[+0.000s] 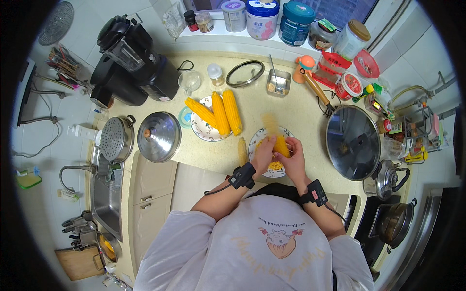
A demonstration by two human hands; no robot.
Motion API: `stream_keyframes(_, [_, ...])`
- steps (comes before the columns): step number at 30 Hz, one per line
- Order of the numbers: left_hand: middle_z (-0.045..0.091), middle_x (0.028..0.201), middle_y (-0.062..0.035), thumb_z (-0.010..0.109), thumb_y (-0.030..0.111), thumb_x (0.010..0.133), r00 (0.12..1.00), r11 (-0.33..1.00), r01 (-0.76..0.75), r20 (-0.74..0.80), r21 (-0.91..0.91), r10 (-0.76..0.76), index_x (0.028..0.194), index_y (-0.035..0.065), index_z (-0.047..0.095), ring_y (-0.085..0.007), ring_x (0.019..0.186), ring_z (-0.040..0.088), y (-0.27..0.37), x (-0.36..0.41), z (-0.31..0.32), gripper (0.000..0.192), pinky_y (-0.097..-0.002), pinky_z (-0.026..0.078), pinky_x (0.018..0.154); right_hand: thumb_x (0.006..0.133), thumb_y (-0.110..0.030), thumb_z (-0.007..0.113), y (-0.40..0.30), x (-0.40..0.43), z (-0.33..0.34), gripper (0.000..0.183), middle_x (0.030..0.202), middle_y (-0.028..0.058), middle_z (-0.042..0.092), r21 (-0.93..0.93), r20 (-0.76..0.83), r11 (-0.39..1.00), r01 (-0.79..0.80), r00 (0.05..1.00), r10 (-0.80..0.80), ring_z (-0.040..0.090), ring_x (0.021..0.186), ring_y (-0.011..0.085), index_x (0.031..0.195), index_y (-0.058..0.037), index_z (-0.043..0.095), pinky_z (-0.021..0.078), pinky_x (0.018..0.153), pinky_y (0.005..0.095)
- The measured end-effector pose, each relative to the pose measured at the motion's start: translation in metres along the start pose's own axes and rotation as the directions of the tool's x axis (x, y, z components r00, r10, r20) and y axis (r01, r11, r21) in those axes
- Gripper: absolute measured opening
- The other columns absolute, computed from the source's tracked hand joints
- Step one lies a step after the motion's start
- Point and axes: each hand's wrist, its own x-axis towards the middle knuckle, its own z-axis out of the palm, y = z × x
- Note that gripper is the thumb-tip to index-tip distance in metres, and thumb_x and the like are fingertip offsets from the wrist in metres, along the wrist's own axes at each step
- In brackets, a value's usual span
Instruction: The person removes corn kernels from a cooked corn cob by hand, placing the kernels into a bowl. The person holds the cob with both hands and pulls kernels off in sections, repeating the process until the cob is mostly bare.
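My left hand (pixel 265 154) and my right hand (pixel 293 158) meet over a patterned plate (pixel 251 150) that holds loose corn kernels (pixel 275 166). Between them is a corn cob (pixel 281 146), gripped by my right hand. A blurred, paler cob (pixel 270 123) sticks up from the fingers of my left hand, against the first one. Left of this plate a bare-looking cob (pixel 242 151) lies on the counter. Three whole yellow corn cobs (pixel 220 114) rest on a second patterned plate (pixel 204 135), farther left.
A steel lid (pixel 159 136) and a steamer pot (pixel 117 139) stand left, near the sink (pixel 106 203). Behind are a glass lid (pixel 245 74), a small jar (pixel 216 74) and a square steel container (pixel 278 83). A large lidded pan (pixel 353 142) and a whisk (pixel 317 91) are at right.
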Motion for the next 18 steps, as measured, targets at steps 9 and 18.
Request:
stream_keyframes(9, [0.064,0.098,-0.0086,0.036,0.044,0.103,0.982,0.944,0.115,0.18,-0.309,-0.06,0.113,0.0059,0.057,-0.0194,0.081,0.063,-0.003,0.005,-0.013,0.045,-0.0344,0.053,0.075,0.089,0.002,0.063,0.002,0.007,-0.021,0.033,0.104,0.0066,0.063,0.329,0.108,0.926,-0.185,0.982,0.157,0.062,0.1,0.0155,0.121,-0.0008,0.055,0.0506,0.091,0.0298])
stream_keyframes(18, [0.066,0.093,-0.0076,0.036,0.047,0.102,0.969,0.954,0.195,0.193,-0.229,-0.152,0.116,0.0072,0.059,-0.0211,0.072,0.063,0.003,-0.001,-0.009,0.048,-0.0337,0.053,0.065,0.091,-0.004,0.065,0.005,0.009,-0.022,0.026,0.104,0.0061,0.066,0.173,0.098,0.97,-0.169,0.983,0.153,0.061,0.087,0.0124,0.116,-0.0002,0.06,0.0497,0.083,0.0255])
